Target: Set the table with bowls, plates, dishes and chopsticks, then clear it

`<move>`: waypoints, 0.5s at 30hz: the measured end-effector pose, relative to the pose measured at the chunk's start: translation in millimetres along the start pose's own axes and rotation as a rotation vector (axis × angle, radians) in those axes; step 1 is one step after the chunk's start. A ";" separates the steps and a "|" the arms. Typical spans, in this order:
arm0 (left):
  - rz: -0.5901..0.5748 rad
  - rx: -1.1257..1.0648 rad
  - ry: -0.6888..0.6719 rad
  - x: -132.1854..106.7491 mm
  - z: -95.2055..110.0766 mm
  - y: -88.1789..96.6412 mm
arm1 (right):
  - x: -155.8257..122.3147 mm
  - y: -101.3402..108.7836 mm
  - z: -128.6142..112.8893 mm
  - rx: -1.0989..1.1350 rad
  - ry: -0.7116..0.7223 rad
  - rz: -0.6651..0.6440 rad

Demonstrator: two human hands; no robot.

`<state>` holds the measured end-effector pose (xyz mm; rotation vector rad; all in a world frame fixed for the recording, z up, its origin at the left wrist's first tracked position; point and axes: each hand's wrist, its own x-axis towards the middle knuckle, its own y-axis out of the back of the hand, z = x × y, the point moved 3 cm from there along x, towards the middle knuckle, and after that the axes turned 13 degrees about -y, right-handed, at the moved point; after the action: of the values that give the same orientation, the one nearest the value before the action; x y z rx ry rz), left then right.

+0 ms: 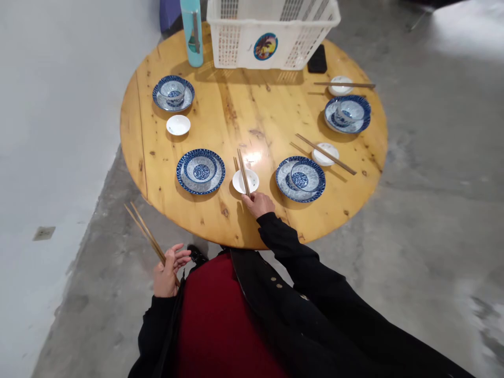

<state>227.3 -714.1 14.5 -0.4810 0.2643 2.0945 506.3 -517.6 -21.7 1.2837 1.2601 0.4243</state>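
My right hand [260, 204] grips a pair of chopsticks [243, 173] by the near end, over a small white dish [252, 181] at the table's near side. Off the table's front left edge, my left hand [170, 270] holds another pair of chopsticks [146, 231] between thumb and palm, tips pointing up and left, its other fingers loosely curled. Left of the white dish stands a blue-patterned bowl on a plate [201, 190]. On the right is a second bowl on a plate [301, 198], its bowl sitting off-centre.
Chopsticks [331, 156] cross a white dish at right; more chopsticks [354, 85] lie over another farther back. Other plates with bowls stand at left [173, 108] and right [369, 107], near a white dish [178, 125]. A white basket [244, 47], blue bottle [192, 37] and black phone [317, 60] stand behind.
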 end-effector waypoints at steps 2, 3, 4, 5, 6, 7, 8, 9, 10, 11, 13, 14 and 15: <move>0.002 0.001 -0.001 0.2 0.0 -0.2 | 0.1 0.4 -0.7 -0.006 0.000 -0.004; 0.001 0.004 -0.003 0.5 0.1 -0.6 | 0.0 0.6 -0.9 -0.008 0.001 -0.005; 0.000 0.008 -0.005 0.8 0.3 -1.1 | -0.1 0.8 -0.8 -0.010 -0.001 -0.006; -0.001 0.014 -0.009 1.3 0.5 -1.6 | -0.4 1.0 -0.8 -0.011 -0.001 -0.006; -0.005 0.019 -0.013 1.8 0.6 -2.2 | -0.8 1.3 -0.7 -0.012 0.000 -0.007; -0.011 0.024 -0.016 2.4 0.7 -2.8 | -1.3 1.6 -0.7 -0.013 0.000 -0.007; -0.017 0.028 -0.017 3.0 0.6 -3.2 | -1.8 1.8 -0.6 -0.014 0.002 -0.008; -0.021 0.030 -0.019 3.6 0.5 -3.6 | -2.3 2.0 -0.6 -0.014 0.002 -0.006; -0.025 0.033 -0.020 4.2 0.2 -3.8 | -2.7 2.0 -0.6 -0.015 0.003 -0.004; -0.028 0.036 -0.022 4.8 -0.1 -3.9 | -3.0 2.0 -0.5 -0.014 0.000 0.002; -0.030 0.044 -0.028 5.8 -0.7 -3.6 | -3.0 1.5 -0.5 -0.008 -0.005 0.015; -0.030 0.047 -0.032 6.3 -1.1 -3.4 | -2.8 0.9 -0.6 -0.003 -0.004 0.020; -0.030 0.049 -0.035 6.7 -1.4 -3.0 | -2.3 0.2 -0.7 0.006 -0.002 0.024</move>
<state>226.9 -707.9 10.3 -0.4161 0.2860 2.0602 504.9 -519.1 -20.4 1.3052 1.2460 0.4363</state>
